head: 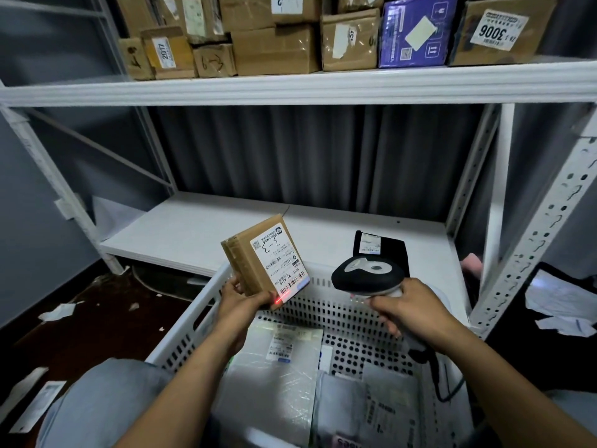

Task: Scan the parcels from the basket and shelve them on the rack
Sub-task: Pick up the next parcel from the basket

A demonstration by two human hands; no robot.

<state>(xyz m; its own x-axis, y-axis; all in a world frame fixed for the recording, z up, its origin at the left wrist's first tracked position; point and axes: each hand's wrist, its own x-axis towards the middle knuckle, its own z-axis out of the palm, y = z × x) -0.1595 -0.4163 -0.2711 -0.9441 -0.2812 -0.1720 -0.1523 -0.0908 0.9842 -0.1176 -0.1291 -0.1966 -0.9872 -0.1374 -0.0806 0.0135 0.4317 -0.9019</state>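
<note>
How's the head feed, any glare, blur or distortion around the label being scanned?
Head view throughout: label on the brown parcel fairly sharp, red scan line bright on its lower barcode; plastic-wrapped parcel in the basket glints; upper shelf edge bows from the wide lens.

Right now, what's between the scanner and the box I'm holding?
Head view: open air, basket rim behind; the red line from the scanner falls on the box.
</note>
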